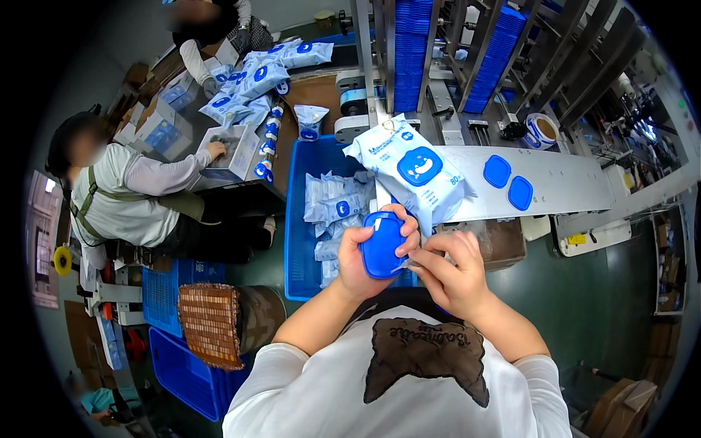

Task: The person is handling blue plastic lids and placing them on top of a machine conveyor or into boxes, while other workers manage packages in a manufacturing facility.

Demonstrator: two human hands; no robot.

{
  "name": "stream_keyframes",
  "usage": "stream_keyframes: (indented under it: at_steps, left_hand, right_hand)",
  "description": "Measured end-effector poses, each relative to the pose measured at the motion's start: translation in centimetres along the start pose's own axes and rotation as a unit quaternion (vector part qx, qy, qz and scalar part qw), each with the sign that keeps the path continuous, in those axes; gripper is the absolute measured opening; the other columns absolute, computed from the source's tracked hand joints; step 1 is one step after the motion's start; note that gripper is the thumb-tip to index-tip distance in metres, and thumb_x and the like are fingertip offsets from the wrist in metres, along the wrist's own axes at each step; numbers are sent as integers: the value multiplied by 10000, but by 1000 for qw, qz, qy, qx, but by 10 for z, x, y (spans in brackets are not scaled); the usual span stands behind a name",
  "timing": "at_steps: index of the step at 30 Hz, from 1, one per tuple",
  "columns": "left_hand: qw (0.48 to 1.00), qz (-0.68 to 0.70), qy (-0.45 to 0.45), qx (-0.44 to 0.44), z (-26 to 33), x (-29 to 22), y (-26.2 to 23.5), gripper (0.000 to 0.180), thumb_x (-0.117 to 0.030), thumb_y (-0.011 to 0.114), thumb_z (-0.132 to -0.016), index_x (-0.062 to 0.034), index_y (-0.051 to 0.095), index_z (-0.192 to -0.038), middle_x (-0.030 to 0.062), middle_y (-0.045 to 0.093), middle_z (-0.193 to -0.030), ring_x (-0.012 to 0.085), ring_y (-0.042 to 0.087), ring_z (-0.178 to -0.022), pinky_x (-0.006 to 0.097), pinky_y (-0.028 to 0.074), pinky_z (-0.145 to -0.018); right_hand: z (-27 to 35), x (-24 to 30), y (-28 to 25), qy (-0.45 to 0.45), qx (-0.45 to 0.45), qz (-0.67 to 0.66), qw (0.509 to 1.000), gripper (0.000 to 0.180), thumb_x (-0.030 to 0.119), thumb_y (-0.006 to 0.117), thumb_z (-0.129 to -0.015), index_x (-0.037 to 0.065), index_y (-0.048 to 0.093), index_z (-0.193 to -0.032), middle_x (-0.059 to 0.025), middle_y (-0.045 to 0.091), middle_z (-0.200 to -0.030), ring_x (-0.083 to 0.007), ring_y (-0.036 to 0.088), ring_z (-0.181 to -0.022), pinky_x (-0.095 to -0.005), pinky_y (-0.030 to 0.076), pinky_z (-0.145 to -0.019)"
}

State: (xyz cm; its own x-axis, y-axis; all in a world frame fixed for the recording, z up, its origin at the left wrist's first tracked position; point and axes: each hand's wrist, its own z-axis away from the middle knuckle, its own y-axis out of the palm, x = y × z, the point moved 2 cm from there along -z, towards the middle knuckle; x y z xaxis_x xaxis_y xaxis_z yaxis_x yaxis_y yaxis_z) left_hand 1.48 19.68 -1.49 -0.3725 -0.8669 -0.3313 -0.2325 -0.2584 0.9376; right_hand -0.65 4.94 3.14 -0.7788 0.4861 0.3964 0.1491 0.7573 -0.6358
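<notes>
The left hand (369, 252) holds a blue plastic lid (382, 245), the fingers closed around its edges and the thumb over the top rim. The right hand (454, 274) comes in from 3 o'clock of the lid; its thumb and forefinger are pinched narrow on something thin and clear at the lid's lower right corner, probably a film or a sticker backing, but I cannot tell exactly.

The lid is in front of the person's chest, in the middle of the view, just below a white wet-wipe pack (412, 169) that lies at 12 o'clock of it on the grey metal table (569, 182).

To do this step well, I judge the left hand should keep the lid still, gripping only the edges, while the right hand pulls the thin piece slowly and flat along the surface so it does not tear.

The lid's long axis runs nearly from 12 to 6 o'clock, a little tilted toward 1 o'clock. Its broad face points up toward the camera.

Two more blue lids (509, 182) rest on the table at 2 o'clock, and a blue crate (299, 241) with small packs stands at 9 o'clock.
</notes>
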Motion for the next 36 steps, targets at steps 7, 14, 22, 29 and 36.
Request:
stream_keyframes:
  at_steps: [7, 14, 22, 29, 36]
  left_hand:
    - [999, 27, 7, -27, 4, -10, -9, 424, -361, 509, -722, -64, 473, -1022, 72, 457, -882, 152, 438, -702, 315, 352, -692]
    - [999, 6, 18, -27, -2, -5, 2, 428, -369, 524, -706, -66, 454, -1001, 81, 445, -887, 192, 456, -822, 334, 392, -742]
    - [999, 30, 19, -14, 5, -10, -11, 415, -342, 533, -701, -68, 453, -1002, 74, 451, -882, 191, 456, -810, 325, 390, -767]
    - [1000, -2, 9, -12, 2, -10, -10, 405, -337, 540, -695, -68, 450, -985, 66, 448, -867, 178, 449, -785, 303, 384, -776]
    - [1000, -3, 16, -27, 2, -5, -16, 399, -318, 547, -697, -64, 452, -989, 66, 455, -864, 177, 464, -799, 303, 392, -757]
  right_hand:
    - [3, -14, -16, 71, -61, -9, 996, 276, 28, 731, -648, 79, 667, -911, -54, 555, -913, -240, 542, -769, -333, 427, -671]
    - [5, -2, 19, -6, -8, -33, 999, 269, 66, 721, -671, 101, 637, -924, -28, 576, -971, -201, 543, -743, -326, 391, -638]
    - [2, -21, -4, 68, -71, -2, 995, 261, 14, 713, -647, 70, 630, -888, -76, 558, -910, -258, 546, -746, -367, 441, -687]
    - [-3, -6, 22, -22, 27, -1, 999, 214, 47, 679, -681, 77, 629, -887, -75, 564, -948, -249, 548, -764, -357, 431, -654]
    - [-3, -6, 10, -5, 3, -12, 1000, 222, 58, 710, -677, 67, 634, -885, -83, 554, -895, -253, 552, -761, -365, 434, -652]
